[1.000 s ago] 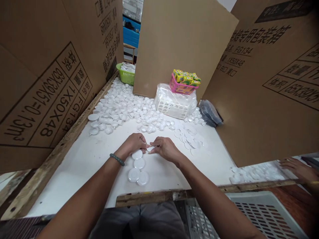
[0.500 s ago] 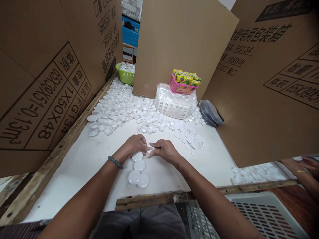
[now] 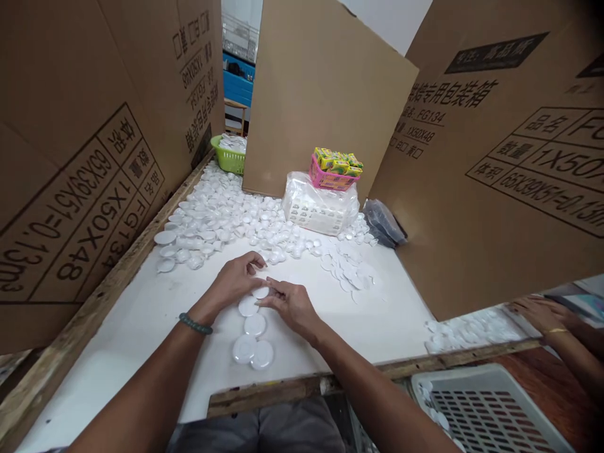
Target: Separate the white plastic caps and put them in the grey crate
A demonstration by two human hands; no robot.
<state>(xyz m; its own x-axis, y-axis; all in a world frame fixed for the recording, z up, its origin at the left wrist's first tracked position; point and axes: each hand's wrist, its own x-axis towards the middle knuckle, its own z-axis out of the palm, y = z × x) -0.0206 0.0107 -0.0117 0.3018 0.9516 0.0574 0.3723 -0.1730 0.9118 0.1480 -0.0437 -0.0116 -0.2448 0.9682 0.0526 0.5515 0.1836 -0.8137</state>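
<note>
My right hand (image 3: 293, 307) pinches a small white round disc (image 3: 260, 292) between thumb and fingertips. My left hand (image 3: 236, 280) is right beside it, its fingers curved and apart, one of them close to the disc's far edge; whether it touches cannot be told. Just below the hands, several shiny white round discs (image 3: 255, 325) lie in a short column on the white tabletop (image 3: 302, 352). Thin flat white circles (image 3: 349, 270) are spread out right of my hands. A broad heap of white rounded pieces (image 3: 212, 214) covers the far left of the table.
Cardboard panels (image 3: 325, 94) surround the table. At the back are a plastic-wrapped pack (image 3: 316, 211), a pink basket (image 3: 333, 181) of yellow boxes and a green basket (image 3: 229, 160). Another person's hands (image 3: 542, 314) are at right. A grey crate (image 3: 491, 402) stands below.
The view has shifted, so the table sits lower and further left. Both hands have come nearer the column of discs, and the left fingers have spread away from the small disc.
</note>
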